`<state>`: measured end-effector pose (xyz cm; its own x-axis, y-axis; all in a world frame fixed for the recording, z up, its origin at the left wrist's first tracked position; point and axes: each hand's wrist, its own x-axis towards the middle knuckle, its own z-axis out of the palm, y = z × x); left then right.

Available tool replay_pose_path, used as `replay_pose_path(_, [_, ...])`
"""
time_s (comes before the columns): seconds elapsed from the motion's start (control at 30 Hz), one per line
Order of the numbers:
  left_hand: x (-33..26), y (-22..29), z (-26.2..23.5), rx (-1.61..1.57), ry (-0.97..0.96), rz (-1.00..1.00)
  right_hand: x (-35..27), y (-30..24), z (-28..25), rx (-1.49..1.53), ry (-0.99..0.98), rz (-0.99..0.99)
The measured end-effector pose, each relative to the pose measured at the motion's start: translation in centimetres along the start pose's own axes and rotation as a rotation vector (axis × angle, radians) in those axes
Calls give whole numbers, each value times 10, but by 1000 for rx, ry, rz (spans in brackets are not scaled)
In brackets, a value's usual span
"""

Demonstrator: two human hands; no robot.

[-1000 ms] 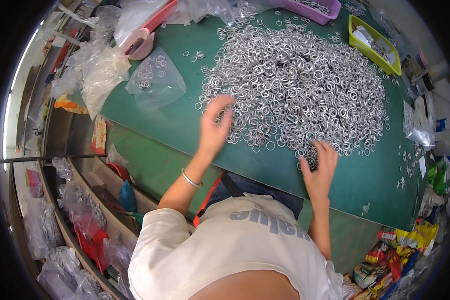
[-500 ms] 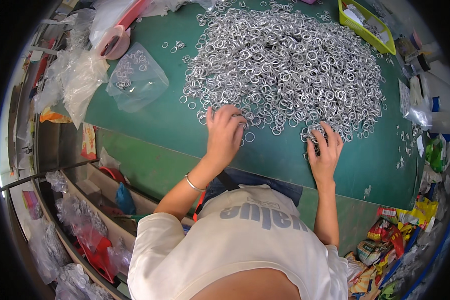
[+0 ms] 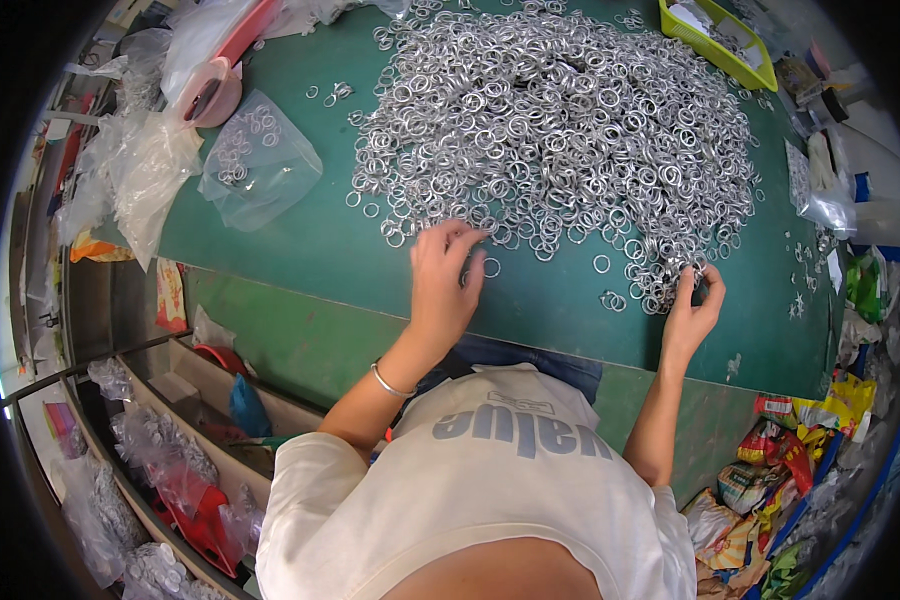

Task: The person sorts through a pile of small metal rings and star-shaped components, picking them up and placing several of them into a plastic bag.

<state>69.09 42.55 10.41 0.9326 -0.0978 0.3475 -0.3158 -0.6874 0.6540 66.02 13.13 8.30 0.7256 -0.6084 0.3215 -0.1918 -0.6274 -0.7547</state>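
A wide heap of silvery metal rings [image 3: 560, 120] covers much of the green table [image 3: 370, 270]. At the heap's near left edge is my left hand [image 3: 442, 280]; its fingers curl toward the rings while the thumb stands apart, and nothing shows in its grip. A single ring [image 3: 491, 268] lies just right of that thumb. My right hand [image 3: 695, 310] is at the near right edge of the heap, thumb and forefinger drawn together at the rings. What is between those fingertips is too small to make out. A small cluster of rings [image 3: 660, 285] lies beside it.
To the left lie a clear plastic bag [image 3: 260, 165] with rings on it, a pink scoop [image 3: 210, 95] and crumpled plastic [image 3: 150, 180]. A yellow-green basket [image 3: 720, 45] stands at the far right. Open drawers [image 3: 200, 400] sit below left, colourful packets [image 3: 770, 460] below right.
My right hand has moved right, and rings near it now lie in a looser cluster, a few left behind. The left thumb has opened away from the fingers. The view has shifted slightly.
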Motion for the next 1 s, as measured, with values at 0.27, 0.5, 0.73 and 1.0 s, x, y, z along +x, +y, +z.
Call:
replay_pose_path(0.27, [-14, 13, 18, 2, -146, 43, -21, -68, 26, -143, -212, -596])
replay_pose_path(0.5, [13, 27, 44, 158, -100, 105, -2, -72, 68, -146, -209, -572])
replay_pose_path(0.73, [33, 12, 60, 237, -295, 226, -3, -78, 73, -297, -423, -691])
replay_pose_path(1.0, [-6, 13, 24, -73, -390, 297, -26, -63, 33, -183, -649, -694])
